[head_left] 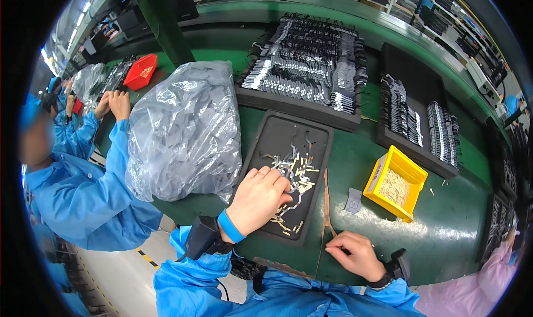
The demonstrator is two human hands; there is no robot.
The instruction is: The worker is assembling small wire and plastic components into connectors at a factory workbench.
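Observation:
My left hand [260, 199], with a blue band at its wrist, is over the left side of a shallow black tray [266, 129]. Its fingers are curled downward, and what they hold, if anything, is hidden. Small cream-coloured strips [302, 179] and several short grey curved pieces lie scattered on the tray beside those fingertips. Right of the tray's near corner, my right hand [356, 253] is low over the green table, its thumb and fingertips drawn together; I cannot make out anything between them. A small flat grey plastic part [353, 200] lies on the table beyond it.
A yellow bin [412, 194] of small cream pieces stands at right. Large black trays [355, 121] packed with dark and silver cabled parts are behind. A clear bag [183, 134] of grey parts stands at left, near a co-worker in blue [83, 189] and a red bin [133, 82].

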